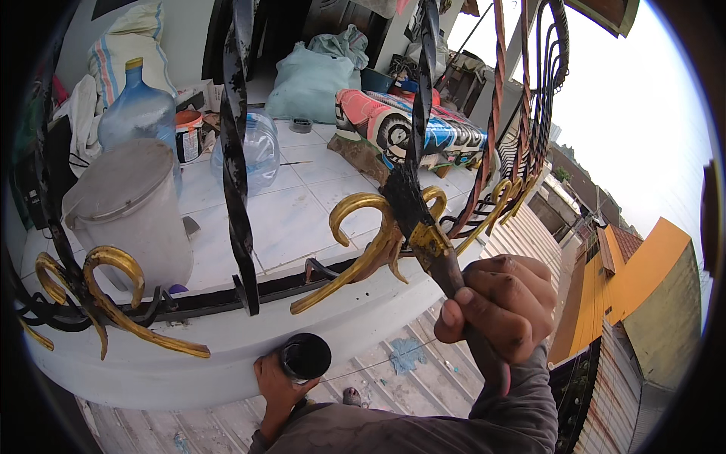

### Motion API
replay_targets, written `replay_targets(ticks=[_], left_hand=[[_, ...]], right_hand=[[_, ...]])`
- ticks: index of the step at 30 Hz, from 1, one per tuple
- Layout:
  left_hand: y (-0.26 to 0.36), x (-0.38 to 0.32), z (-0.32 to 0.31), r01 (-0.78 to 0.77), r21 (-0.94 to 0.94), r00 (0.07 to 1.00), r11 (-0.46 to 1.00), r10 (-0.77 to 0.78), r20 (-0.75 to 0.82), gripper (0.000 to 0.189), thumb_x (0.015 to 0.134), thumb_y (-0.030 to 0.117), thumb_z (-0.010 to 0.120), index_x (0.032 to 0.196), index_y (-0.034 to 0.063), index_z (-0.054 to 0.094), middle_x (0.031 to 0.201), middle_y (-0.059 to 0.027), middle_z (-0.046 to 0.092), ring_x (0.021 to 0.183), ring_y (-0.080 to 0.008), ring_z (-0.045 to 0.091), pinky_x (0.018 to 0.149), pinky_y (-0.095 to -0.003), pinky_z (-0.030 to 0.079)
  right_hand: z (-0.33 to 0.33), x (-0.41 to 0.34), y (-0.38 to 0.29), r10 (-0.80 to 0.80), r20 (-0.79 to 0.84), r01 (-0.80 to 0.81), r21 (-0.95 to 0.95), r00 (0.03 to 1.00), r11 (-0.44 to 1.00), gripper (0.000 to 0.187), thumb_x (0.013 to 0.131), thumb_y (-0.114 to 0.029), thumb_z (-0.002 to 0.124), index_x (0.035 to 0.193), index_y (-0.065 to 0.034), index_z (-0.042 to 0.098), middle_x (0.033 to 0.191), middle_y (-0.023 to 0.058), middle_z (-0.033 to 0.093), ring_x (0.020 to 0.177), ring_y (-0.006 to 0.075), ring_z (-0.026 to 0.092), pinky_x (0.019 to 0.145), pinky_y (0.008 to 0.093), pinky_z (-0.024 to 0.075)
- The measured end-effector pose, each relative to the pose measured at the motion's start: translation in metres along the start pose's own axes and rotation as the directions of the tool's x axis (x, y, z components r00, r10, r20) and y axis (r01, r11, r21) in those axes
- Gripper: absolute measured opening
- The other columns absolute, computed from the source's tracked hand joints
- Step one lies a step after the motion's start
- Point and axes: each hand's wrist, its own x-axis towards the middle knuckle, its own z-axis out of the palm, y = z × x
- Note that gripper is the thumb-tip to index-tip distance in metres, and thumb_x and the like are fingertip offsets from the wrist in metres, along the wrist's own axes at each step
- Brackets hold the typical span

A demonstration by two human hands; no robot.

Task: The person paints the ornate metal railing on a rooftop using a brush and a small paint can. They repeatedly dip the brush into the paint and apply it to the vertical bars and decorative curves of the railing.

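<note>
My right hand (502, 306) grips the handle of a paintbrush (434, 244), whose black, paint-laden bristles touch or overlap a twisted iron baluster (422, 108) just above its gold scrollwork (363, 238); I cannot tell which. Lower down, my left hand (281, 377) holds a small cup of black paint (306, 356) upright, beneath the outer edge of the white ledge. Another twisted baluster (235, 142), painted glossy black, stands to the left. Farther right, some balusters (492, 113) show a reddish-brown surface.
Behind the railing are a lidded grey bucket (122, 198), a blue water jug (139, 113), a clear plastic bottle (255, 153) and stuffed sacks (309, 82) on a tiled floor. Under me lies a corrugated roof (380, 391); a white concrete ledge (227, 346) borders it.
</note>
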Motion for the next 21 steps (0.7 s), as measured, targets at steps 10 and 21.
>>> replay_targets(ticks=[10, 21], left_hand=[[-0.001, 0.0, -0.002, 0.0, -0.005, 1.0, 1.0, 0.0, -0.002, 0.106, 0.061, 0.065, 0.09, 0.13, -0.0059, 0.052, 0.122, -0.0209, 0.058, 0.112, -0.0428, 0.056, 0.103, -0.0573, 0.041], [0.006, 0.005, -0.006, 0.005, -0.039, 1.0, 0.999, -0.006, -0.019, 0.097, 0.056, 0.055, 0.096, 0.125, 0.001, 0.055, 0.112, -0.0168, 0.06, 0.109, -0.0412, 0.053, 0.094, -0.0522, 0.044]], right_hand=[[0.002, -0.026, -0.017, 0.022, -0.017, -0.021, 0.054, 1.0, 0.998, 0.024, 0.078, -0.003, 0.074, 0.092, -0.0037, 0.055, 0.062, 0.0025, 0.056, 0.049, 0.0141, 0.054, 0.037, 0.024, 0.0375], [0.019, -0.029, -0.02, -0.005, -0.24, 0.04, 0.139, 0.971, 0.989, 0.025, 0.076, -0.004, 0.076, 0.083, -0.0055, 0.052, 0.06, 0.0031, 0.053, 0.046, 0.013, 0.049, 0.036, 0.0239, 0.0322]])
